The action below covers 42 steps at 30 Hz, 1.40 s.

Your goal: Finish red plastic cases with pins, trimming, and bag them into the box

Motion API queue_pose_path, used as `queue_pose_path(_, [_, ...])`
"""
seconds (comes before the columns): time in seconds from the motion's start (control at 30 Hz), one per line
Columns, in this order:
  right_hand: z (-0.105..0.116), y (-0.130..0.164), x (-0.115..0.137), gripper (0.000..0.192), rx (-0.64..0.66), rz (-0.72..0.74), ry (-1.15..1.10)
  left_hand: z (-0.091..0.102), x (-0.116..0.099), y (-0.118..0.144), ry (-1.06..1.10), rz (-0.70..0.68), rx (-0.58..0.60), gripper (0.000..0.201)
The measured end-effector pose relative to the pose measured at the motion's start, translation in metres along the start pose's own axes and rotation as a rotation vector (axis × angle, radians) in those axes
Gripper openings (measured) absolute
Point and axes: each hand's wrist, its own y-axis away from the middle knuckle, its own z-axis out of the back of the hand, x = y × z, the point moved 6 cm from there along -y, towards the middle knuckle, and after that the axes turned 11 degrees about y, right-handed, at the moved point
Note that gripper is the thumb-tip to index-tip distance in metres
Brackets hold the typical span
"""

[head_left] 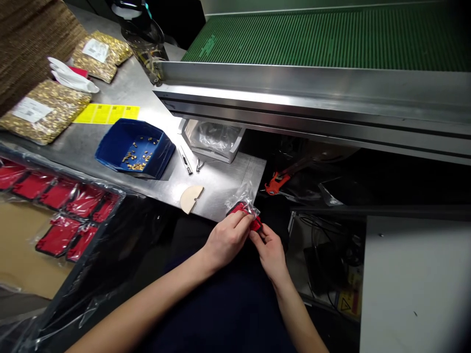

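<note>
Both my hands are closed on one red part with black edges, at the front corner of the metal bench. A clear plastic bag covers its far end. My left hand lies over the top, fingertips pressed on the part and the plastic. With thumb and fingers my right hand pinches the near right end. Much of the part is hidden under the fingers. To the left of the hands lies a half-round beige piece with a small notch.
A blue bin holds small brass pieces; beside it are a cutter knife and a grey tray of plastic bags. Bagged red parts fill a box at left. A metal conveyor rail crosses behind; an orange-handled tool sits below.
</note>
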Motion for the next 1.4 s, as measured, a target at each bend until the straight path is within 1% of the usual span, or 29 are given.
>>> queue_pose_path(0.07, [0.004,0.000,0.000,0.036,-0.028,0.007,0.039,0.001,-0.004,0.001,0.054,0.016,-0.005,0.022])
queue_pose_path(0.1, [0.006,-0.001,0.000,0.036,-0.038,0.013,0.062,0.002,-0.005,0.002,0.114,0.049,-0.010,0.022])
queue_pose_path(0.2, [0.010,-0.003,0.007,0.034,-0.008,0.043,0.152,0.004,0.000,0.004,0.339,0.215,-0.050,0.020])
queue_pose_path(0.27, [0.011,-0.006,0.016,0.029,0.026,0.060,0.232,0.007,0.012,0.007,0.460,0.367,-0.109,0.018])
queue_pose_path(0.37, [0.010,-0.016,0.034,0.021,0.087,0.088,0.347,0.009,0.037,0.012,0.576,0.569,-0.191,0.025])
queue_pose_path(0.43, [0.006,-0.023,0.045,0.019,0.133,0.115,0.404,0.009,0.052,0.015,0.660,0.651,-0.210,0.031])
queue_pose_path(0.53, [0.000,-0.030,0.056,0.017,0.181,0.160,0.464,0.006,0.065,0.019,0.779,0.721,-0.212,0.028])
queue_pose_path(0.6, [0.000,-0.032,0.056,0.018,0.147,0.166,0.505,0.006,0.069,0.022,0.817,0.747,-0.212,0.026])
queue_pose_path(0.67, [0.004,-0.033,0.049,0.018,0.051,0.133,0.568,0.006,0.070,0.024,0.820,0.764,-0.213,0.026])
queue_pose_path(0.73, [0.007,-0.034,0.041,0.024,-0.024,0.089,0.645,0.008,0.070,0.026,0.789,0.769,-0.206,0.025])
queue_pose_path(0.77, [0.007,-0.034,0.038,0.024,-0.035,0.073,0.684,0.010,0.070,0.026,0.759,0.765,-0.198,0.025])
queue_pose_path(0.8, [0.006,-0.034,0.036,0.019,-0.037,0.061,0.723,0.013,0.070,0.026,0.717,0.759,-0.191,0.025])
queue_pose_path(0.83, [0.006,-0.034,0.036,0.013,-0.040,0.052,0.761,0.017,0.069,0.026,0.664,0.749,-0.184,0.025])
queue_pose_path(0.87, [0.006,-0.033,0.037,0.012,-0.053,0.045,0.798,0.022,0.067,0.027,0.601,0.734,-0.180,0.024])
queue_pose_path(0.93, [0.010,-0.029,0.046,0.019,-0.114,0.038,0.858,0.034,0.061,0.026,0.481,0.699,-0.178,0.019])
queue_pose_path(1.0, [0.014,-0.023,0.060,0.020,-0.175,0.074,0.923,0.048,0.052,0.025,0.359,0.635,-0.170,0.016])
queue_pose_path(1.03, [0.015,-0.019,0.066,0.019,-0.184,0.104,0.960,0.054,0.046,0.024,0.279,0.595,-0.162,0.016])
queue_pose_path(1.13, [0.017,-0.011,0.079,0.017,-0.181,0.176,1.023,0.072,0.033,0.019,-0.010,0.517,-0.084,0.018])
queue_pose_path(1.17, [0.018,-0.010,0.081,0.017,-0.185,0.182,1.018,0.077,0.030,0.017,-0.065,0.510,-0.044,0.018])
queue_pose_path(1.2, [0.020,-0.008,0.084,0.017,-0.192,0.184,1.003,0.082,0.028,0.016,-0.067,0.512,-0.006,0.017])
queue_pose_path(1.27, [0.024,-0.006,0.089,0.017,-0.187,0.184,0.938,0.092,0.025,0.014,0.032,0.516,0.034,0.014])
queue_pose_path(1.33, [0.026,-0.005,0.094,0.018,-0.159,0.163,0.795,0.103,0.025,0.012,0.154,0.550,0.001,0.013])
queue_pose_path(1.4, [0.023,-0.005,0.097,0.016,-0.108,0.130,0.582,0.109,0.028,0.011,0.262,0.617,-0.060,0.018])
